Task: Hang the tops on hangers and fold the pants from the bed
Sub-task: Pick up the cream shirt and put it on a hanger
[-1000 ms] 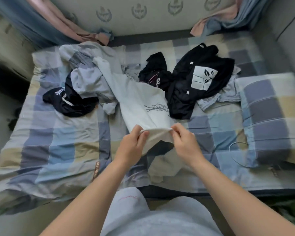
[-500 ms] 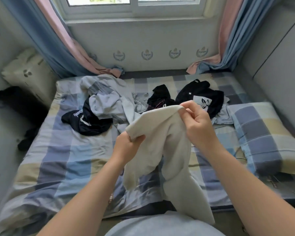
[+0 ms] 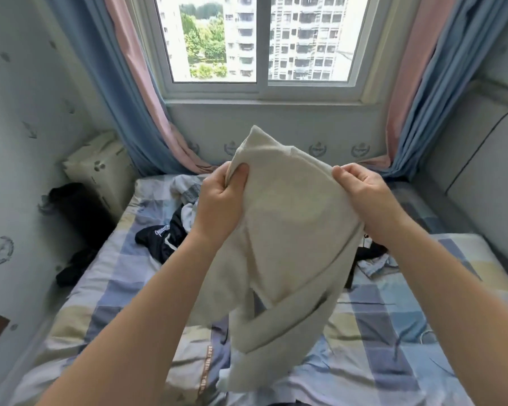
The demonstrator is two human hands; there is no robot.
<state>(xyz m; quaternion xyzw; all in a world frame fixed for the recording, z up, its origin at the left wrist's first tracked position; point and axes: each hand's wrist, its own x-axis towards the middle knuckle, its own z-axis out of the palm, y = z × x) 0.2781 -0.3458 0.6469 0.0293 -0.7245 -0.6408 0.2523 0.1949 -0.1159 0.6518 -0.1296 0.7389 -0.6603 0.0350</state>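
I hold a cream-white garment (image 3: 288,230) up in the air over the bed (image 3: 393,341). My left hand (image 3: 220,206) grips its upper left edge and my right hand (image 3: 361,197) pinches its upper right edge. The cloth hangs down between my forearms, its lower end near the sheet. A black garment with white lettering (image 3: 159,238) lies on the bed to the left, beside a pale grey-blue garment (image 3: 188,194). More dark and light clothes (image 3: 373,256) peek out to the right, mostly hidden behind the held cloth.
The bed has a checked blue, yellow and grey sheet. A window (image 3: 261,39) with blue and pink curtains (image 3: 135,92) stands behind it. A patterned pillow (image 3: 100,168) and dark cloth (image 3: 77,212) sit at the left wall. A padded headboard (image 3: 481,177) is on the right.
Both hands have lifted the cream garment from just above the bed to chest height and spread apart along its top edge. My view has tilted up toward the window.
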